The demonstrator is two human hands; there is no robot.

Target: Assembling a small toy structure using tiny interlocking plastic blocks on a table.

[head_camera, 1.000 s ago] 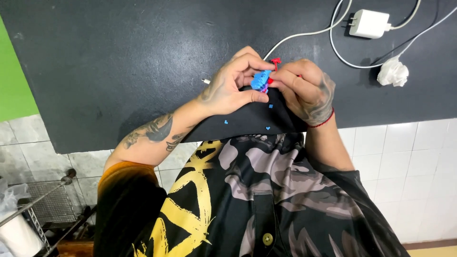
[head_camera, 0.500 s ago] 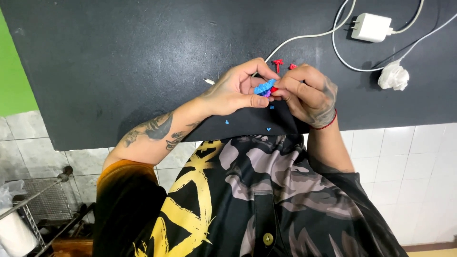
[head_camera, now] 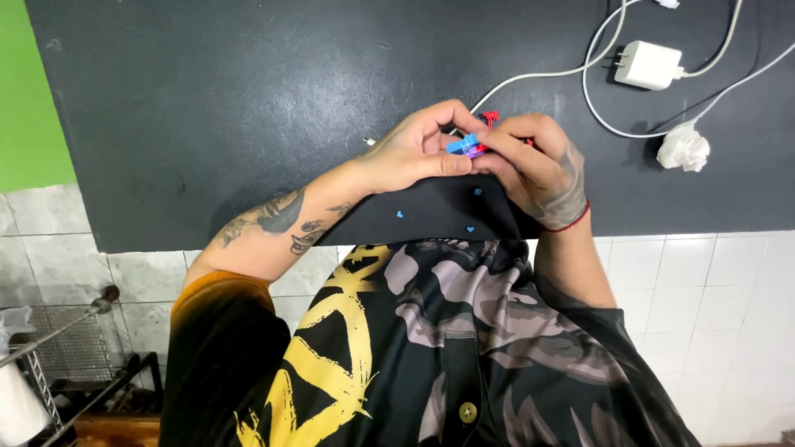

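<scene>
Both my hands meet over the near edge of a black countertop (head_camera: 248,99). My left hand (head_camera: 418,149) and my right hand (head_camera: 534,165) pinch together a small blue and purple plastic piece (head_camera: 464,146). A small red plastic piece (head_camera: 490,117) lies just behind my fingers. Under my hands lies a dark cloth (head_camera: 422,217) with tiny blue bits (head_camera: 399,213) scattered on it.
A white power adapter (head_camera: 648,64) with white cables (head_camera: 538,76) lies at the back right, beside a crumpled white wad (head_camera: 683,149). White tiled floor (head_camera: 712,290) shows below. A wire rack (head_camera: 50,348) stands at the lower left, a green wall (head_camera: 25,99) at the left.
My hands have stayed together on the blue piece, turning it slightly between the fingers. The red piece behind them has come more into sight.
</scene>
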